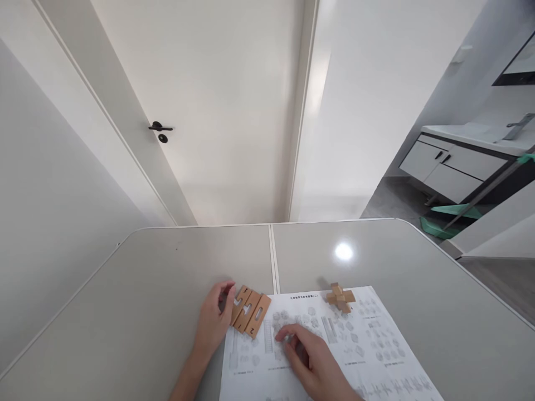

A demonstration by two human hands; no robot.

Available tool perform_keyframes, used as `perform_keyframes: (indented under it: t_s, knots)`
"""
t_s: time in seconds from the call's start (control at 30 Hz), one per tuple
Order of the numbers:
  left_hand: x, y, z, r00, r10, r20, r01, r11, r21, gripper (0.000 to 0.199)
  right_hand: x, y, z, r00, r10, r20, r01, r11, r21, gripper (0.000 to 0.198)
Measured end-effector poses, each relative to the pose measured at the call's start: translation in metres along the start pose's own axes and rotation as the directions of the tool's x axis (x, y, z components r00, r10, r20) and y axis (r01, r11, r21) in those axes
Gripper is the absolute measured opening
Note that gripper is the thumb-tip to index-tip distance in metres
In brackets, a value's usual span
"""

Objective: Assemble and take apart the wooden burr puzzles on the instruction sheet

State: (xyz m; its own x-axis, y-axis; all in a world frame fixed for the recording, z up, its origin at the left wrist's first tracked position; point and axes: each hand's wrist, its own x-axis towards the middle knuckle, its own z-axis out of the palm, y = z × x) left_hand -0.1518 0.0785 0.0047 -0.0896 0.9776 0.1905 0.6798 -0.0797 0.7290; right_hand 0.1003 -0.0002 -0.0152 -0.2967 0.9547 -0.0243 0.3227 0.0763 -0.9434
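Three flat wooden puzzle pieces (251,312) with cut-out slots and black numbers lie side by side, over the upper left corner of a printed instruction sheet (246,384). My left hand (214,320) rests at their left edge, fingers loosely bent and thumb apart from them; the thumb tip is close to or touching the leftmost piece. Over the middle of the sheet is my right hand (311,356), its index finger reaching out toward the printed drawings and the other fingers curled under, with nothing visible in it. An assembled wooden burr puzzle (341,298) sits on the sheet's upper edge.
The grey table (175,278) has a seam down its middle and a bright light reflection at the right. Beyond its far edge stands a white door (225,111) with a black handle (161,128). A washbasin cabinet (455,164) is at the far right.
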Motion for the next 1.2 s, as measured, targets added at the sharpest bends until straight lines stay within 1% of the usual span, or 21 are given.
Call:
perform_keyframes:
  t_s: [0.23,0.47,0.8,0.97,1.1,1.2]
  knots:
    - [0.001,-0.005,0.001,1.0,0.0,0.019,0.0,1.0,0.016,0.032,0.002,0.003,0.003,1.0,0.016,-0.021,-0.016,1.0,0.0,0.038]
    - [-0.002,-0.003,0.001,1.0,0.031,-0.005,-0.031,0.999,-0.006,0.033,0.001,0.006,0.004,1.0,0.016,-0.007,-0.016,0.999,-0.027,0.036]
    - [-0.005,-0.009,0.003,0.999,0.036,0.022,-0.036,0.999,-0.036,0.032,-0.003,-0.002,0.002,1.0,-0.004,-0.014,0.003,0.999,-0.035,0.029]
    - [-0.004,-0.014,0.004,0.999,0.043,0.019,-0.042,0.997,-0.072,0.031,-0.002,-0.005,0.001,1.0,0.008,-0.015,-0.009,0.999,-0.043,0.023]
    - [-0.005,-0.017,0.004,1.0,0.026,0.011,-0.025,0.996,-0.089,0.029,-0.002,-0.007,-0.001,0.999,0.034,-0.002,-0.034,0.999,0.008,0.021]
    - [-0.005,-0.017,0.003,1.0,0.003,0.016,-0.001,0.993,-0.116,0.03,-0.002,-0.007,-0.004,0.998,0.053,0.018,-0.055,0.994,0.098,0.026]
